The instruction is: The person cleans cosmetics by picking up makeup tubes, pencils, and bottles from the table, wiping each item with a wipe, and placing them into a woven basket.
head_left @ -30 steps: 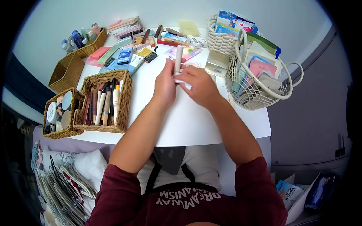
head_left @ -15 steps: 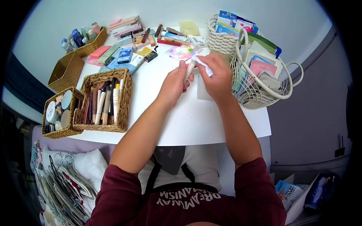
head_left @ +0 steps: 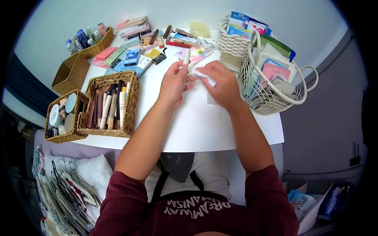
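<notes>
Over the middle of the white table, my left hand (head_left: pixel 175 84) is closed around a pale pinkish cosmetic tube (head_left: pixel 186 57), which points up and away from me. Beside it, my right hand (head_left: pixel 220 83) grips a crumpled white wipe (head_left: pixel 206 77), held close to the left fingertips. Whether the wipe touches the tube is unclear. Beyond both hands lies an iridescent pastel packet (head_left: pixel 197 56). Left of my left forearm stands a woven basket (head_left: pixel 133 100) holding several upright makeup pens and tubes (head_left: pixel 112 108).
A smaller basket (head_left: pixel 59 137) with compacts stands at left. Cosmetic boxes (head_left: pixel 132 57) are piled at the back. On the right are a white rope basket (head_left: pixel 232 45) and a white wire basket (head_left: pixel 271 102) with packets. The table (head_left: pixel 193 135) ends near my lap.
My left hand has turned the tube more upright and shifted slightly left. The right hand with the wipe has moved a little down and left, off the tube's upper end.
</notes>
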### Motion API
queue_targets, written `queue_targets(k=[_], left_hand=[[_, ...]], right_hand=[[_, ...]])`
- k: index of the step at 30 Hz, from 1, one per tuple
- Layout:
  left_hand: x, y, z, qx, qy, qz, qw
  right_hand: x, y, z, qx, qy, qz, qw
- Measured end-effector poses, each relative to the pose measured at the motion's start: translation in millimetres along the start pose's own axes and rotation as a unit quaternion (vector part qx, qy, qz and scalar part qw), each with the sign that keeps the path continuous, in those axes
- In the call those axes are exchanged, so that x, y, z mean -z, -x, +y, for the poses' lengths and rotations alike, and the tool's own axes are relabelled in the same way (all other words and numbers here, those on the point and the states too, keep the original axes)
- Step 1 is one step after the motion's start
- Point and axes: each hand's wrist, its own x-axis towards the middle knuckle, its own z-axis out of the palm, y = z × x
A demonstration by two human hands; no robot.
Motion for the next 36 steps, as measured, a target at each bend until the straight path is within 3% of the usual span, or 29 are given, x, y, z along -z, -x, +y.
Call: queue_targets(k=[4, 7, 10, 14, 18, 21, 24, 28, 30, 33, 36], left_hand=[[-4.8, 7.3, 1.2, 0.012, -0.094, -0.058, 0.994], [-2.5, 7.8, 3.6, 0.041, -0.049, -0.148, 0.987], [-4.9, 4.2, -3.1, 0.016, 0.02, -0.099, 0.995], [-2.7, 1.7, 0.3, -0.037, 0.078, -0.01, 0.996], [3.8, -5.3, -5.0, -0.046, 0.107, 0.0, 0.993], [-1.2, 0.8, -1.5, -0.03, 0.09, 0.005, 0.996], [-9.3, 6.5, 5.4, 0.026, 0.004, 0.014, 1.0], [-5.4, 8.2, 1.7, 0.027, -0.049, -0.1, 0.993], [-4.4, 9.6, 5.1, 0.049, -0.005, -0.145, 0.988], [-3.7, 3.7, 2.0, 0.037, 0.028, -0.076, 0.996], [3.6, -3.2, -1.9, -0.016, 0.068, -0.083, 0.994]], right_hand=[[7.0, -4.0, 0.7, -0.041, 0.034, 0.13, 0.99], [4.1, -2.7, 4.8, -0.03, 0.037, 0.118, 0.992], [-4.2, 2.4, 4.2, -0.056, 0.003, 0.061, 0.997], [-16.0, 5.0, 0.1, -0.021, 0.022, -0.021, 0.999], [-18.8, 7.7, -1.0, 0.032, 0.001, -0.093, 0.995], [-11.2, 3.0, -2.4, 0.034, 0.003, -0.06, 0.998], [1.4, -1.0, -3.3, -0.034, 0.013, 0.066, 0.997], [5.1, -3.2, 5.3, -0.061, 0.021, 0.153, 0.986], [0.5, 0.3, 6.4, -0.063, 0.013, 0.105, 0.992], [-10.9, 4.8, 4.1, -0.057, -0.009, 0.041, 0.997], [-16.5, 5.4, 0.3, -0.026, 0.011, -0.016, 0.999]])
